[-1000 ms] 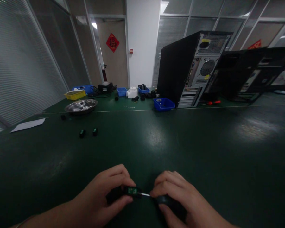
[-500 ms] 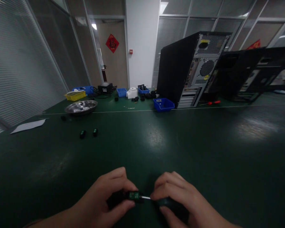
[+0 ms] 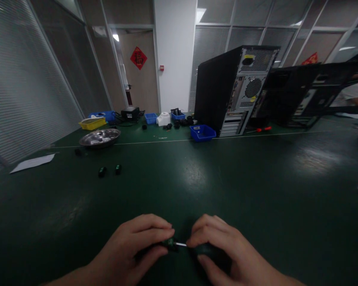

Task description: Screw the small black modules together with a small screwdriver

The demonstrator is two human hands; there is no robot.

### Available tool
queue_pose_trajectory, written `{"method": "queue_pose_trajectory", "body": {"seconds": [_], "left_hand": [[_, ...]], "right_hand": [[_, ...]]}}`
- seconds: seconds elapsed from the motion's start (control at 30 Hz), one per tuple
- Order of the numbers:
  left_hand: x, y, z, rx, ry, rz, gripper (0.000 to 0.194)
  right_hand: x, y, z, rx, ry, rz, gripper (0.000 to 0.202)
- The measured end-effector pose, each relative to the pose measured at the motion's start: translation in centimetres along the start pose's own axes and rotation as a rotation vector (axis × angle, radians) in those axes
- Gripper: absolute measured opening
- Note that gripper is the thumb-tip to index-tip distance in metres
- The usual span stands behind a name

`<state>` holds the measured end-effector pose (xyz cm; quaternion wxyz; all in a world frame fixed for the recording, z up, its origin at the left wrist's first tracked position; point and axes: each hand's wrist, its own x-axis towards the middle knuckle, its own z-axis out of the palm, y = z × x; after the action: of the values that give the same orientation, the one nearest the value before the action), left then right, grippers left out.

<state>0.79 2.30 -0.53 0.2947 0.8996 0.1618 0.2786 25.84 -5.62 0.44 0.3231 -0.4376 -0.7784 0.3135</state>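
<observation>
Low in the head view, my left hand [image 3: 140,244] is closed around a small black module with a green circuit board [image 3: 170,241]. Its fingers cover most of the module. My right hand [image 3: 222,244] grips a screwdriver [image 3: 181,244]; the thin metal shaft points left and its tip meets the module's right end. The dark handle is mostly hidden under my right palm. Two similar black modules, one [image 3: 102,171] beside the other [image 3: 118,169], lie on the green table [image 3: 167,182] farther off to the left.
At the back left are a metal dish [image 3: 100,138] with small parts and a yellow tray [image 3: 92,123]. A blue bin [image 3: 203,133] stands by a black computer tower [image 3: 219,91]. A paper sheet [image 3: 32,163] lies left. Part of another person [image 3: 356,93] shows far right.
My left fingers have shifted forward over the module and now hide more of its green board. The screwdriver stays at the module's end. The camera view has shifted slightly.
</observation>
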Motion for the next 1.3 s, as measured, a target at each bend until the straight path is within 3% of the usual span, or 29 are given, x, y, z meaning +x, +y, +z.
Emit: {"method": "queue_pose_trajectory", "body": {"seconds": [0.2, 0.47, 0.8, 1.17, 1.3], "left_hand": [[-0.5, -0.5, 0.5, 0.014, 0.025, -0.039, 0.035], [0.0, 0.2, 0.5, -0.053, 0.015, -0.123, 0.023], [0.0, 0.4, 0.5, -0.132, 0.077, -0.220, 0.022], [-0.3, 0.5, 0.7, 0.116, 0.102, -0.012, 0.029], [-0.1, 0.6, 0.6, 0.068, 0.081, -0.035, 0.028]], "right_hand": [[0.1, -0.1, 0.1, 0.002, -0.024, 0.017, 0.030], [0.2, -0.3, 0.1, -0.094, -0.111, 0.030, 0.037], [0.2, -0.2, 0.3, -0.015, -0.055, 0.023, 0.037], [0.1, -0.2, 0.6, -0.165, -0.080, 0.027, 0.039], [0.1, 0.0, 0.6, -0.129, -0.058, 0.013, 0.038]]}}
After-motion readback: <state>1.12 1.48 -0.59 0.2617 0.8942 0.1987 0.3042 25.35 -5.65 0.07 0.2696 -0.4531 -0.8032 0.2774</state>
